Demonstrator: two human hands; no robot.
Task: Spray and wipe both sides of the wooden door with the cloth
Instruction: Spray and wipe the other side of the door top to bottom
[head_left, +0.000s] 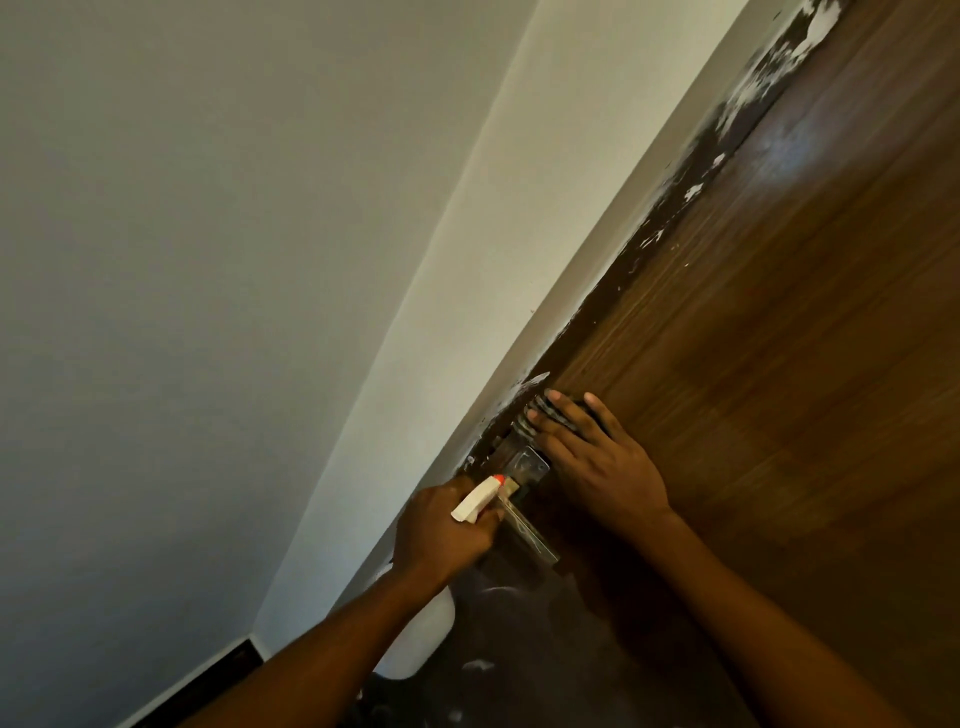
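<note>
The left grip (441, 530) clenches the probably light, stiff spray bottle (475, 501) by its neck; the right grip (597, 462), laid flat and unclenched, presses the soft cloth (524, 427) against the door (779, 364).

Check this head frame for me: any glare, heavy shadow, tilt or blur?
Head view: frame strongly tilted; soft glare patch high on the wooden door; deep shadow darkens the door below the left hand and spray bottle; right hand and cloth reasonably sharp.
</note>
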